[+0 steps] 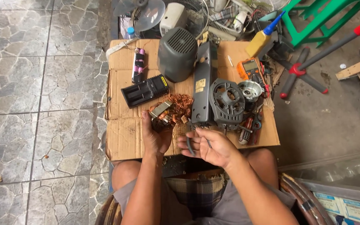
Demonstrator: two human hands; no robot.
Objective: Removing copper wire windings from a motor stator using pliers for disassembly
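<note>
Two hands are seen at the near edge of a flattened cardboard sheet (pixel 126 133) laid over a seated person's knees. A motor core (pixel 163 114), its copper wire (pixel 182 103) spilling out in a loose tangle, is gripped from below by the left hand (pixel 155 137), the fingers curled up around it. A thin dark tool (pixel 189 146) is held in the right hand (pixel 209 148), the fingers closed about its shaft, though what kind of tool it is cannot be told. The right hand is kept just beside the left, slightly nearer the body, and the motor core is found above and to the left of it, with the tangle of wire lying between the core and a long grey housing (pixel 203 83).

Further parts are spread over the cardboard beyond the hands: a round black motor frame (pixel 226 102) just past the right hand, a dark grey domed cover (pixel 176 54) at the far side, a black battery charger (pixel 145 90) and a wrapped battery pack (pixel 138 64) to the left, and an orange multimeter (pixel 251 68) to the right. A yellow bottle with a blue nozzle (pixel 263 35) is seen at the far corner. Stone-patterned floor tiles (pixel 34 104) are visible on the left.
</note>
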